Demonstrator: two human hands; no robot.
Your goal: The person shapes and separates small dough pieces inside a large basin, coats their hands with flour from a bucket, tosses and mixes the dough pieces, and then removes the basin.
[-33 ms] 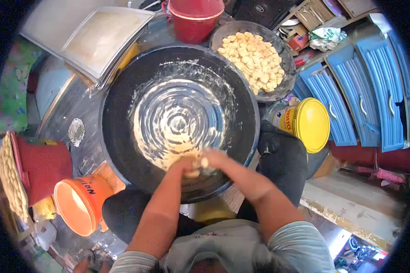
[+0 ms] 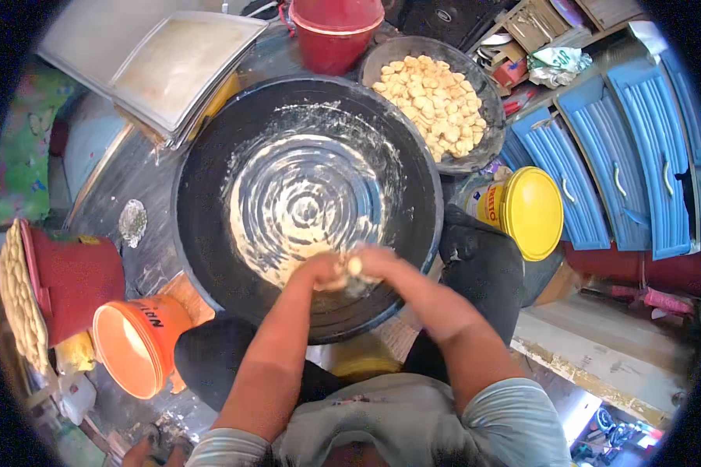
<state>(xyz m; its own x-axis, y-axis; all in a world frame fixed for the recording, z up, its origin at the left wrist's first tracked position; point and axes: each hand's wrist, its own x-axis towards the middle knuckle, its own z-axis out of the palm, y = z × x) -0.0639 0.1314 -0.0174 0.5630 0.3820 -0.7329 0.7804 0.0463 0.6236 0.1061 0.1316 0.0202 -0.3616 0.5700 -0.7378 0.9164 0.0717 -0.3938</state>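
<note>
Over the near part of a large black basin (image 2: pixel 210 257), my two hands come together. My left hand (image 2: pixel 324 270) is closed around pale dough, and my right hand (image 2: pixel 375 263) is closed against it from the other side. A small pale end of the dough (image 2: pixel 355 266) shows between them; the rest is hidden by my fingers, which are slightly blurred. Rings of white flour (image 2: pixel 304 210) coat the basin's bottom. At the back right, a dark round pan (image 2: pixel 487 128) holds a heap of small dough pieces (image 2: pixel 436 101).
An orange bucket (image 2: pixel 160 331) and a dark red bucket (image 2: pixel 82 272) stand at the left. Flat trays (image 2: pixel 183 70) are stacked at the back left. A red bucket (image 2: pixel 337 43) is behind the basin, a yellow-lidded tub (image 2: pixel 533 214) at the right, beside blue drawers (image 2: pixel 592 148).
Both hands have risen slightly away from me, staying together over the basin with the dough between them. The surroundings look the same.
</note>
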